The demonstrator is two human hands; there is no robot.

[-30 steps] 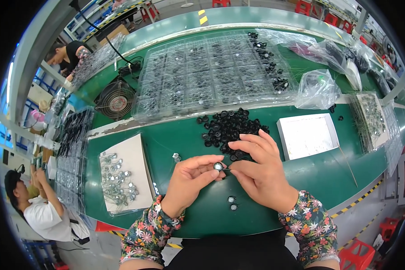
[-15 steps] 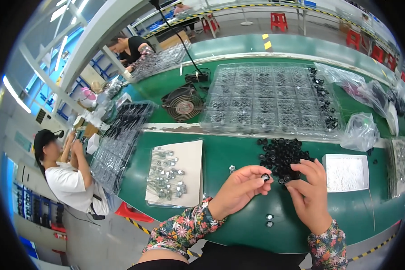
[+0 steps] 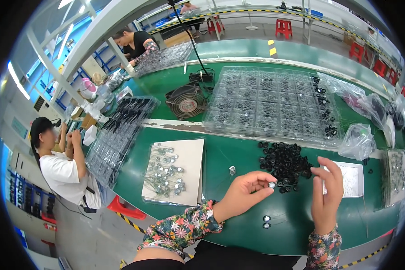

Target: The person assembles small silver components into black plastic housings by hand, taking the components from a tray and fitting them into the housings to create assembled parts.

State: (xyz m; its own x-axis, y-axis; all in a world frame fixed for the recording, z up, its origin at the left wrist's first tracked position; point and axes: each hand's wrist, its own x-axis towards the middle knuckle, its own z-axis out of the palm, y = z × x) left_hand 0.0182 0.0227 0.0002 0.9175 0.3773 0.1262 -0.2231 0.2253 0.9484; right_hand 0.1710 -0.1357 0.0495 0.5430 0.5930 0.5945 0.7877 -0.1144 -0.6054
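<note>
My left hand (image 3: 244,195) is closed in a pinch on a small round part (image 3: 271,185) with a pale, shiny face and a dark rim. My right hand (image 3: 327,195) is raised with its fingers apart, holding nothing visible, between a heap of small black rings (image 3: 284,162) and a white box (image 3: 362,177) of white material. On the green table (image 3: 238,229) below the heap lie two small round parts (image 3: 266,222) with thin wires. One loose silvery part (image 3: 232,170) sits beyond my left hand.
At left, a beige board (image 3: 193,175) carries several silvery parts with wire leads. Farther back stand a round black fan (image 3: 186,103) and a large clear compartment tray (image 3: 270,103). Clear plastic bags (image 3: 357,141) lie at right. One co-worker (image 3: 60,166) is at left, another (image 3: 137,45) farther back.
My right hand has moved right, away from the black rings, toward the white box. My left hand has shifted slightly right and nearer, and the pinched part now shows its pale face.
</note>
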